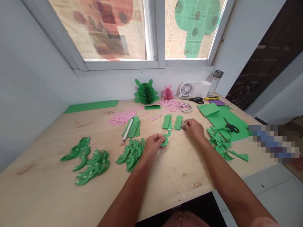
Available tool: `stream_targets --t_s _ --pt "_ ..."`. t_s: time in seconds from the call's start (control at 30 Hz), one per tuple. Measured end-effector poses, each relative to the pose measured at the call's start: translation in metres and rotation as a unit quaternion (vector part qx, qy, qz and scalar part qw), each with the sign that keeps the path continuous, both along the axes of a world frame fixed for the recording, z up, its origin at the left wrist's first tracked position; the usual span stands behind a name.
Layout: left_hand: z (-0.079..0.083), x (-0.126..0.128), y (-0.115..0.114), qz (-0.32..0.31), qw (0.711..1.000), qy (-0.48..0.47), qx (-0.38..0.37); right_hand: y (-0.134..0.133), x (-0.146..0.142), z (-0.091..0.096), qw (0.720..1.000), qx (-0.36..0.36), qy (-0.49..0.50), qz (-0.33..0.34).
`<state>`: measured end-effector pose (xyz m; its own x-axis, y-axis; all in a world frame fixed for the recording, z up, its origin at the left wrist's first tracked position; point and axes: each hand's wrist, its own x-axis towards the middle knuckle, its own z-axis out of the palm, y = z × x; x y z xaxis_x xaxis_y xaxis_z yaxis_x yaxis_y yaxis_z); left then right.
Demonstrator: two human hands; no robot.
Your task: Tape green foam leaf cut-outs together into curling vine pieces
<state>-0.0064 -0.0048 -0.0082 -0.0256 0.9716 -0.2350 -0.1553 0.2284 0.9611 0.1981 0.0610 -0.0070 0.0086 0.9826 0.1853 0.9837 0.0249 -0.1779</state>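
My left hand (152, 143) pinches a curved green paper cutout (165, 138) just above the wooden table (47, 186). My right hand (194, 129) is closed on a small roll of tape (184, 124) resting on the table, beside two folded green paper pieces (172, 122). A heap of curved green cutouts (131, 153) lies just left of my left hand.
More green cutouts (88, 160) lie at the left. Pink cutouts (121, 117), a white glue stick (127, 129), a tape roll (185, 107), black scissors (230, 126) on green sheets with scraps (220, 142), paper models (145, 92), a small fan (186, 89) and a bottle (215, 82) stand behind.
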Motion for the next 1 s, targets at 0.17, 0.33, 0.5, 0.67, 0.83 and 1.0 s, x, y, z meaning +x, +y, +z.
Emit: stream_targets --t_s 0.17,0.33,0.5,0.67,0.83,1.0 --pt "-0.0015 -0.0005 0.0003 0.001 1.000 0.003 0.003 -0.0007 0.0029 0.0017 1.000 -0.003 0.015 0.010" --pt "-0.0011 -0.0004 0.0008 0.000 1.000 0.004 0.001 -0.0022 0.0022 0.0020 1.000 -0.006 0.018 0.015" --pt "0.0000 0.0002 0.0003 0.002 1.000 0.007 0.003 -0.0023 -0.0001 0.0025 1.000 -0.008 0.018 0.009" --pt "0.0008 0.0003 0.0002 0.000 1.000 0.006 0.000 -0.0020 -0.0004 0.0037 1.000 -0.010 0.013 0.006" --pt "0.0015 0.0003 0.0001 0.000 1.000 0.016 -0.005 -0.0022 -0.0007 0.0037 1.000 -0.015 0.008 0.016" --pt "0.0010 0.0004 0.0006 -0.002 1.000 0.014 -0.004 -0.0024 -0.0019 0.0040 1.000 -0.013 0.007 0.010"
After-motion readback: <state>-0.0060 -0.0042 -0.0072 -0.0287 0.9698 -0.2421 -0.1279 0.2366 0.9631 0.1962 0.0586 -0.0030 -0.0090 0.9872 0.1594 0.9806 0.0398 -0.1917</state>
